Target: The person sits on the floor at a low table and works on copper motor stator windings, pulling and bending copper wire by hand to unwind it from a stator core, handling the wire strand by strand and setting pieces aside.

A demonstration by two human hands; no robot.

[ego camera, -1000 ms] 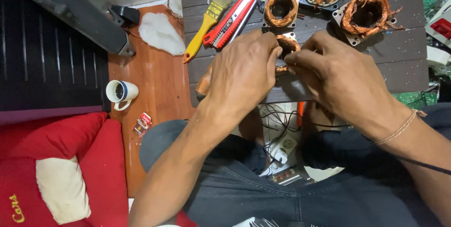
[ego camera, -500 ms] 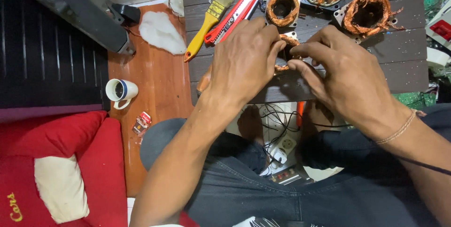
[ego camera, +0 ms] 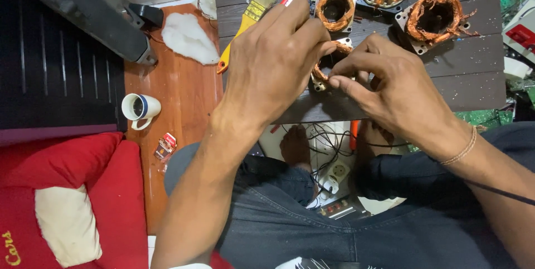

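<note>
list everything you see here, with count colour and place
held motor coil: 1, copper, between both hands
other motor coils: 3, copper, far side of table
table: 1, dark wood, in front
paintbrush: 1, yellow handle, left of the hands
cup: 1, white, on brown board
white cloth: 1, on brown board
cushion: 1, red and cream, lower left
power strip: 1, white, floor
left hand: gripping held coil
right hand: pinching its winding

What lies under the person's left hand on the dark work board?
Under the left hand show part of a copper-wound stator, a yellow brush handle and the dark board. The rest of both is covered.
</note>
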